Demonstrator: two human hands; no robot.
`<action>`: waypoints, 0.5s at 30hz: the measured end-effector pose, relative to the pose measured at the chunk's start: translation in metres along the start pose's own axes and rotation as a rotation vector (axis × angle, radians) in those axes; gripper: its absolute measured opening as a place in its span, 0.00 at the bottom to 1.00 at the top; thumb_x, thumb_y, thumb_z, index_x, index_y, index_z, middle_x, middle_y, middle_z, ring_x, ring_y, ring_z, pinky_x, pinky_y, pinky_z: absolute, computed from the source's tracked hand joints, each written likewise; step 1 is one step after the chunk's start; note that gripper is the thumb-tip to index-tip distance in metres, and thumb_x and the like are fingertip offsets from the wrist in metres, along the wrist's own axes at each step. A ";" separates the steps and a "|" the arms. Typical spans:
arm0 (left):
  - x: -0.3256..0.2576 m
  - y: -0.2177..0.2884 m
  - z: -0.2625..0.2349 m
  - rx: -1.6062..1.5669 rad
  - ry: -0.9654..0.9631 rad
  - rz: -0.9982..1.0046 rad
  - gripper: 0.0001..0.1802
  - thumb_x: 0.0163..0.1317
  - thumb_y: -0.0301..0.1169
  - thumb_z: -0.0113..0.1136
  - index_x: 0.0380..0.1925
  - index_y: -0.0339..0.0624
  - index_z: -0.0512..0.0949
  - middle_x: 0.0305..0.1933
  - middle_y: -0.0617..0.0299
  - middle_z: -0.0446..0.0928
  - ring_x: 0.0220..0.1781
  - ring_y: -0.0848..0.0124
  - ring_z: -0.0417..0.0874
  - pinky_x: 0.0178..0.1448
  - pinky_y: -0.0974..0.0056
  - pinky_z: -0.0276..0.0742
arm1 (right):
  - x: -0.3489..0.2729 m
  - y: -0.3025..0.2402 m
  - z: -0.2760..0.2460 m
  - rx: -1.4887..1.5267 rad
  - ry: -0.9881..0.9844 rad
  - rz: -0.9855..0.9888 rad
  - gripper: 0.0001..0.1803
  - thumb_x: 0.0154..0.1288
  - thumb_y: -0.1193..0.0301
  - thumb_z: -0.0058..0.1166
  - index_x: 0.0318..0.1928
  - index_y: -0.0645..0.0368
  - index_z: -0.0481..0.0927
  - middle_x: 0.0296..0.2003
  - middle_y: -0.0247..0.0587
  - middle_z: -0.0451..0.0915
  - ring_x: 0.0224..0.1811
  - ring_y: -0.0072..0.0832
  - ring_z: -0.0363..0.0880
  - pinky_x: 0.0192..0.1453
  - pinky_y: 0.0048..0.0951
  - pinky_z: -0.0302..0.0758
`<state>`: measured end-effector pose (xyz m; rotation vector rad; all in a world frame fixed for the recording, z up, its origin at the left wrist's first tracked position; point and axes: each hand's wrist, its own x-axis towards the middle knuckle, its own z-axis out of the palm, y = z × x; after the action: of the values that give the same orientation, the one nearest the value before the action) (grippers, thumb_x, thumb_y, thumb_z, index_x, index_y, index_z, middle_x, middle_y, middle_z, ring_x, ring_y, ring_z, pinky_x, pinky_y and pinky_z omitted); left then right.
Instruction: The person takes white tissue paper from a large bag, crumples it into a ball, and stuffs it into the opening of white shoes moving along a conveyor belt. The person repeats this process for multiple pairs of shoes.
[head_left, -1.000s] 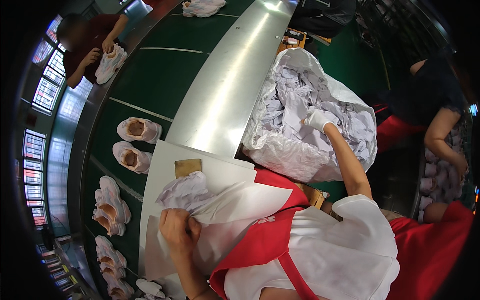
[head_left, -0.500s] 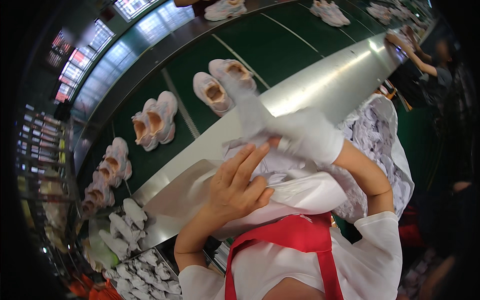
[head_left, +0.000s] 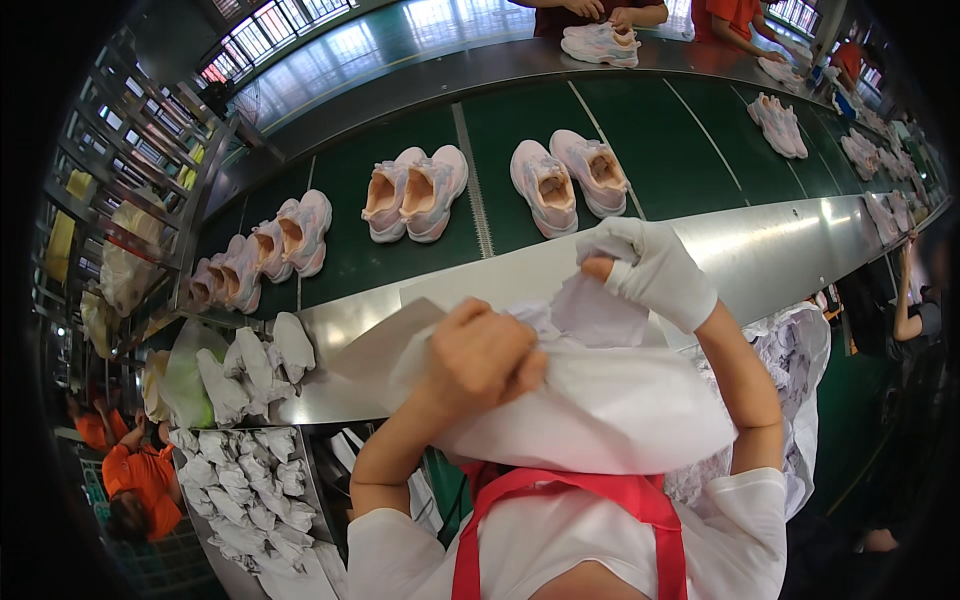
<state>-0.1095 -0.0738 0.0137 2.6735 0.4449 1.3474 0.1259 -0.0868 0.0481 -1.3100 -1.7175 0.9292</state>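
My right hand [head_left: 655,270], in a white glove with the thumb bare, pinches a thin pale lavender paper sheet [head_left: 600,312]. The paper hangs over a large white sheet-like bundle [head_left: 600,415] held against my front. My left hand [head_left: 480,355] is bare, slightly blurred, with its fingers curled in above the left side of that bundle. What they grip, if anything, is hidden. Beyond my hands, a pair of pale pink and white sneakers [head_left: 550,190] stands on the green conveyor belt [head_left: 510,115], touched by neither hand.
More sneaker pairs [head_left: 415,195] line the belt. A metal ledge [head_left: 790,235] borders it. White paper wads [head_left: 250,370] lie at left, above a tray of more wads [head_left: 250,490]. A sack of crumpled paper [head_left: 800,350] stands right. Co-workers' hands [head_left: 600,12] handle shoes across the belt.
The view has turned and shows more of the belt. My right hand has drawn back from the sneakers and holds up the lavender paper. My left fingers, stretched out before, are now curled.
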 end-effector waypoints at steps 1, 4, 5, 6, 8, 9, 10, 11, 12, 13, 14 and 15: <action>-0.002 0.003 0.002 0.014 -0.019 0.120 0.08 0.57 0.30 0.56 0.23 0.39 0.73 0.18 0.61 0.69 0.18 0.66 0.71 0.29 0.64 0.70 | 0.005 0.006 0.003 -0.044 0.067 -0.019 0.09 0.58 0.74 0.59 0.38 0.64 0.80 0.31 0.37 0.80 0.33 0.24 0.76 0.42 0.20 0.73; -0.005 0.015 0.005 0.023 0.027 0.262 0.13 0.60 0.33 0.53 0.18 0.40 0.72 0.17 0.63 0.67 0.16 0.69 0.69 0.28 0.65 0.69 | 0.010 0.014 0.006 -0.090 0.193 -0.053 0.08 0.59 0.74 0.57 0.39 0.64 0.80 0.31 0.40 0.80 0.32 0.25 0.77 0.41 0.22 0.73; -0.005 0.017 0.005 0.023 0.037 0.292 0.14 0.60 0.33 0.53 0.17 0.40 0.71 0.16 0.63 0.67 0.16 0.69 0.69 0.28 0.66 0.69 | 0.010 0.016 0.007 -0.096 0.244 -0.062 0.08 0.60 0.74 0.56 0.39 0.64 0.80 0.31 0.41 0.80 0.33 0.25 0.78 0.40 0.23 0.73; -0.004 0.016 0.005 0.020 0.032 0.294 0.13 0.60 0.33 0.52 0.18 0.40 0.71 0.16 0.63 0.67 0.15 0.69 0.69 0.28 0.66 0.69 | 0.011 0.019 0.005 -0.125 0.299 -0.091 0.08 0.60 0.75 0.56 0.39 0.63 0.80 0.31 0.41 0.81 0.32 0.26 0.78 0.40 0.23 0.73; -0.008 0.015 0.006 0.034 0.010 0.266 0.14 0.60 0.33 0.53 0.17 0.40 0.71 0.16 0.64 0.67 0.16 0.70 0.69 0.28 0.67 0.69 | 0.015 0.024 0.002 -0.171 0.405 -0.149 0.07 0.60 0.75 0.55 0.40 0.63 0.80 0.32 0.43 0.81 0.32 0.26 0.79 0.38 0.24 0.73; -0.009 0.015 0.007 0.041 0.000 0.251 0.14 0.60 0.33 0.53 0.17 0.40 0.71 0.16 0.64 0.67 0.16 0.70 0.69 0.28 0.67 0.69 | 0.015 0.023 0.004 -0.194 0.383 -0.201 0.07 0.60 0.76 0.55 0.40 0.63 0.80 0.32 0.43 0.81 0.32 0.26 0.79 0.38 0.24 0.73; -0.009 0.014 0.007 0.045 -0.011 0.230 0.14 0.60 0.34 0.53 0.17 0.40 0.71 0.18 0.63 0.69 0.17 0.69 0.70 0.28 0.67 0.69 | 0.015 0.019 0.010 -0.215 0.358 -0.253 0.07 0.60 0.76 0.55 0.40 0.63 0.80 0.32 0.44 0.81 0.32 0.27 0.79 0.38 0.24 0.74; -0.007 0.013 0.008 0.049 -0.020 0.209 0.15 0.60 0.35 0.54 0.18 0.40 0.71 0.19 0.62 0.70 0.18 0.69 0.71 0.29 0.67 0.69 | 0.016 0.014 0.015 -0.238 0.332 -0.306 0.08 0.60 0.77 0.55 0.40 0.63 0.80 0.32 0.44 0.81 0.32 0.27 0.79 0.38 0.24 0.74; -0.004 0.012 0.010 0.053 -0.028 0.187 0.15 0.61 0.35 0.55 0.18 0.40 0.71 0.20 0.61 0.71 0.20 0.68 0.73 0.29 0.67 0.69 | 0.010 0.004 0.025 -0.146 0.217 -0.259 0.08 0.60 0.76 0.55 0.40 0.64 0.80 0.32 0.45 0.81 0.31 0.28 0.79 0.38 0.24 0.74; 0.001 0.011 0.012 0.085 0.031 0.091 0.15 0.60 0.36 0.56 0.19 0.40 0.71 0.21 0.61 0.71 0.21 0.67 0.72 0.30 0.66 0.69 | 0.005 -0.003 0.028 -0.056 0.032 -0.080 0.09 0.61 0.73 0.56 0.40 0.65 0.80 0.32 0.45 0.81 0.32 0.26 0.79 0.38 0.24 0.74; 0.008 0.009 0.013 0.113 0.092 -0.006 0.15 0.60 0.37 0.57 0.19 0.41 0.70 0.21 0.61 0.70 0.22 0.67 0.72 0.31 0.65 0.69 | -0.002 -0.008 0.039 0.071 0.030 0.005 0.10 0.60 0.73 0.56 0.40 0.65 0.80 0.32 0.43 0.81 0.33 0.24 0.79 0.38 0.24 0.74; 0.008 0.004 0.014 0.122 0.093 -0.041 0.15 0.59 0.38 0.58 0.20 0.40 0.70 0.24 0.60 0.72 0.23 0.66 0.72 0.31 0.64 0.68 | -0.007 -0.011 0.047 0.199 0.028 0.090 0.10 0.60 0.72 0.56 0.40 0.65 0.80 0.32 0.42 0.80 0.33 0.23 0.79 0.38 0.23 0.74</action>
<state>-0.0928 -0.0747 0.0123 2.6877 0.6076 1.4836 0.0805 -0.1003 0.0364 -1.2705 -1.5128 1.0981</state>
